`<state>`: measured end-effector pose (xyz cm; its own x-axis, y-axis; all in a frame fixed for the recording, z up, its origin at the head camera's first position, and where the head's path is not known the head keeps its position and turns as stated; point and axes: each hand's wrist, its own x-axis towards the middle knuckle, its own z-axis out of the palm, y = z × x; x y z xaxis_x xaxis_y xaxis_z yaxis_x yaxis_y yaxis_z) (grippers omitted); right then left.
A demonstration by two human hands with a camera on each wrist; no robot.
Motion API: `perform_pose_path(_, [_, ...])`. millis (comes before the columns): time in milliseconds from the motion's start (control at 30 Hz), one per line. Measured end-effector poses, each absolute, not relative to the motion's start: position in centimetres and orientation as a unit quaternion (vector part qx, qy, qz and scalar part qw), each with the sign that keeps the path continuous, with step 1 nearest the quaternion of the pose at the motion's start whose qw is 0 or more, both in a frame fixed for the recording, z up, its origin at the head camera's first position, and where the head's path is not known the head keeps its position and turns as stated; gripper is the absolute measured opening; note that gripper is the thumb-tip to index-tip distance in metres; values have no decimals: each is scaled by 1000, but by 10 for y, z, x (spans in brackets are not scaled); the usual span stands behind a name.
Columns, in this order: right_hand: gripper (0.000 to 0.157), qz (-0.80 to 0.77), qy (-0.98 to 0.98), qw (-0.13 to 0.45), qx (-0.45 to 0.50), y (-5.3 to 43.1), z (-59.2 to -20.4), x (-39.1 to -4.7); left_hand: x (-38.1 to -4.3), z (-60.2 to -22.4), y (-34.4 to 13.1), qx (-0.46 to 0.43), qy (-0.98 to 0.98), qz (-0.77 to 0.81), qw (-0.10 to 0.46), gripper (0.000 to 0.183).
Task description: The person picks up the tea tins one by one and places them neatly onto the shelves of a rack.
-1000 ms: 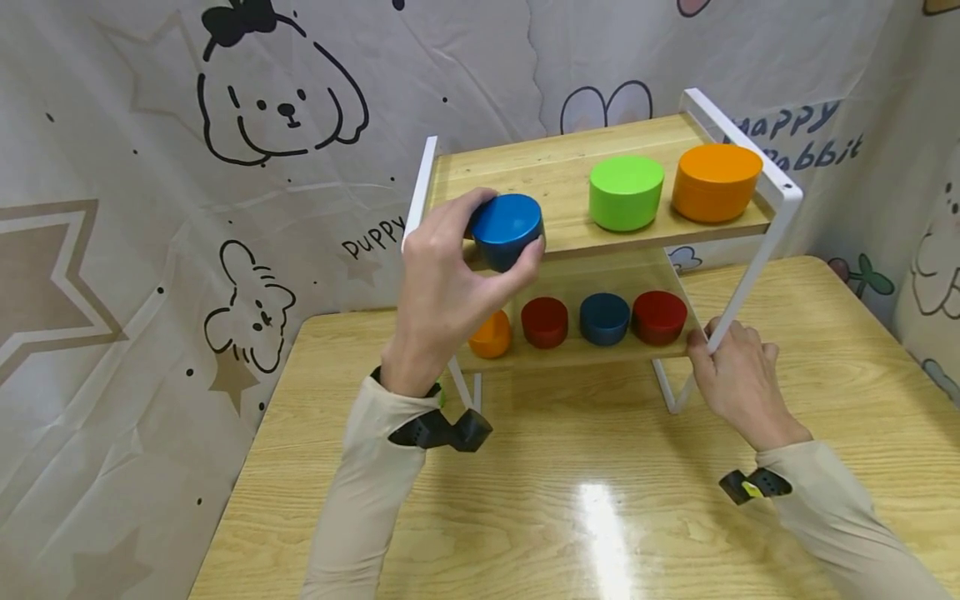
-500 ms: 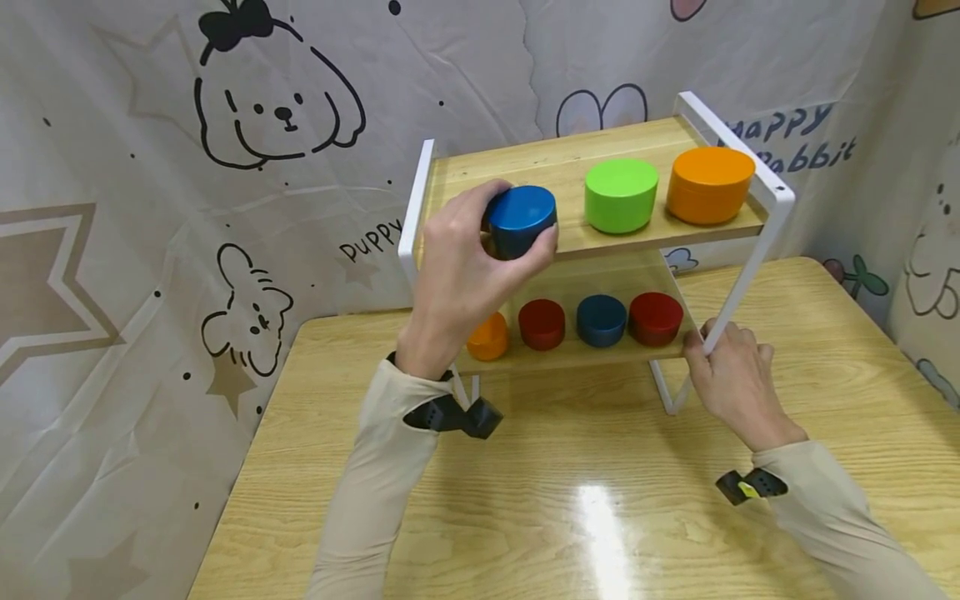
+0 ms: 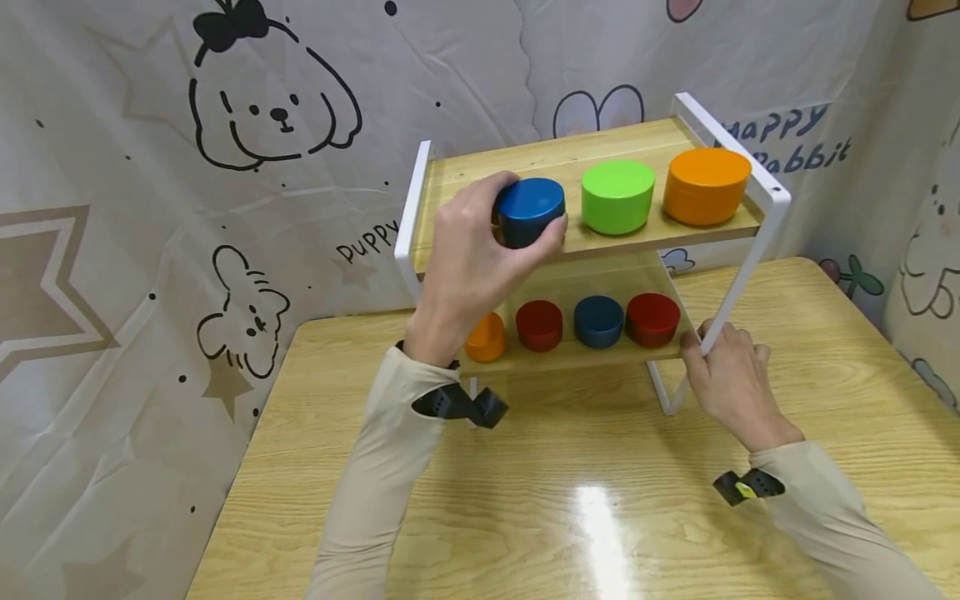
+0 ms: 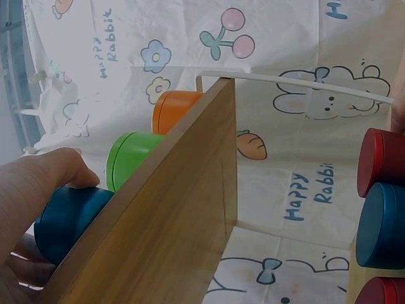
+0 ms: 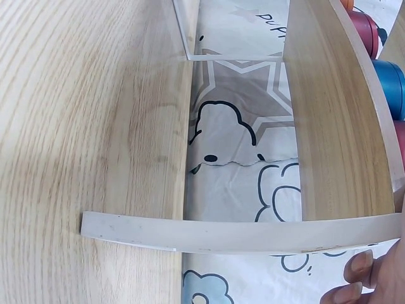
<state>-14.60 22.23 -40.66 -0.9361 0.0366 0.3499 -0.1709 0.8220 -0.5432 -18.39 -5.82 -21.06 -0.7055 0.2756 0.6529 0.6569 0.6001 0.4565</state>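
Observation:
My left hand [image 3: 468, 258] holds a round blue lidded tin [image 3: 532, 204] between thumb and fingers, at the front of the rack's upper wooden board [image 3: 600, 142]. In the left wrist view that blue tin [image 4: 73, 218] stands upright against the board's edge, the hand still around it. A green tin [image 3: 618, 197] sits just to its right, and a larger orange tin [image 3: 707, 187] sits at the right end. My right hand [image 3: 735, 383] grips the white-framed rack [image 3: 731, 287] at its right side, by the lower board. Curled fingertips [image 5: 361, 263] show beside the frame in the right wrist view.
On the lower board stand an orange tin [image 3: 486, 337], a red tin [image 3: 539, 327], a blue tin [image 3: 599, 322] and another red tin [image 3: 653, 321]. The rack stands on a wooden table [image 3: 525, 500], before a printed cloth backdrop [image 3: 450, 67].
The left hand has carried the blue tin rightward and slightly up, from the board's front edge to beside the green tin. My right hand keeps its grip on the rack.

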Motion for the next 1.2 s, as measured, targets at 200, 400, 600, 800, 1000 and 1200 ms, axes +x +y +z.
perform_pose_path(200, [38,296,-938,177,37,222,-406,-146,-185,-210,-56,-277,-852,-353,269,53])
perform_pose_path(400, [37,296,-938,175,38,222,-406,-146,-184,-210,-54,-274,-858,-343,268,55])
perform_pose_path(600, [37,296,-938,175,36,222,-406,-146,-183,-210,-52,-273,-860,-340,265,56])
perform_pose_path(800, [37,297,-937,179,38,221,-405,-146,-184,-210,-52,-276,-860,-339,264,56])
perform_pose_path(1000, [37,297,-937,180,39,222,-406,-146,-184,-211,-52,-276,-861,-338,260,57])
perform_pose_path(1200, [37,298,-937,177,38,222,-406,-145,-184,-212,-52,-274,-861,-340,260,57])
